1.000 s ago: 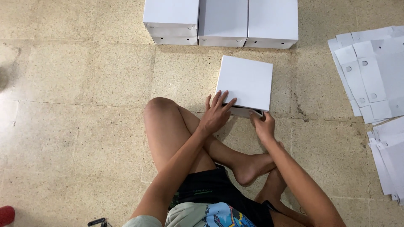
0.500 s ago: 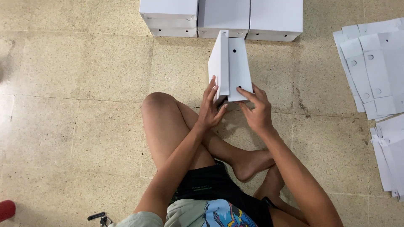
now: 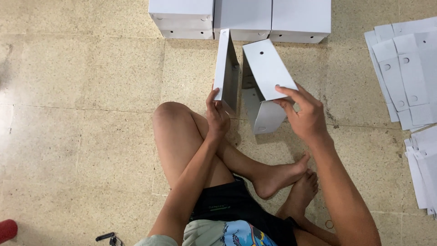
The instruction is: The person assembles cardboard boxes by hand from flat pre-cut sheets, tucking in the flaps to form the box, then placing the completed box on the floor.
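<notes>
Left hand (image 3: 217, 116) is pinching the box's (image 3: 255, 86) left panel, right hand (image 3: 304, 114) its right panel; the box is standing upright on the floor (image 3: 91, 91), long axis pointing away.

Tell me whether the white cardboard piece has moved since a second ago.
Yes. The white cardboard piece, earlier flat on the floor, is now lifted and spread open between the left hand and right hand, its top nearer the finished white boxes.

3 assembled white boxes (image 3: 241, 18) side by side at top on speckled tile floor (image 3: 82, 91); flat white cardboard blanks (image 3: 405, 77) stacked at right; red object (image 3: 7, 230) at bottom-left corner
</notes>
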